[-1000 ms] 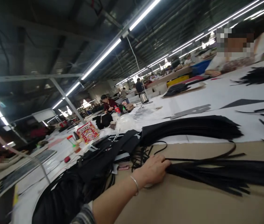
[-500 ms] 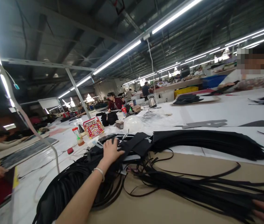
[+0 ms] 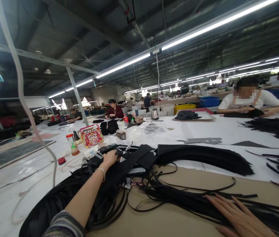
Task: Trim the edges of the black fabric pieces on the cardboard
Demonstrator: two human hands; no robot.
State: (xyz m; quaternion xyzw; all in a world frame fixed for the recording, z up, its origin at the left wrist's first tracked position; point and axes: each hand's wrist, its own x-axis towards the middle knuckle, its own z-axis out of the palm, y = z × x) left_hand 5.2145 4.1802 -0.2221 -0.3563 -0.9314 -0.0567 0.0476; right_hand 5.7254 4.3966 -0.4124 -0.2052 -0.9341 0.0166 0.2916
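Observation:
My left hand (image 3: 109, 158), a bracelet at its wrist, reaches into the heap of black pieces in the middle. Its fingers are curled downward and closed, and what they grip is hidden. Beside it lie flat black panels (image 3: 147, 156) with some light-coloured slips among them. My right hand (image 3: 239, 214) is open, its fingers stretched out over a bundle of long black strips (image 3: 181, 194) at the lower right. Under my left forearm, a thick coil of black strips (image 3: 53, 200) spreads to the lower left. A curved stack of black strips (image 3: 203, 157) lies beyond the loose bundle.
Brown board (image 3: 149, 220) covers the near table. Farther off stand a red patterned box (image 3: 91, 135), a glue bottle (image 3: 74, 148), a kettle (image 3: 154, 114) and a plastic bag (image 3: 138, 133). A hose (image 3: 34, 125) hangs at left. A co-worker (image 3: 250, 98) sits across at right.
My left hand has gone from spread fingers above the heap to curled fingers down in it. My right hand has come further into view over the strips. The view has turned right.

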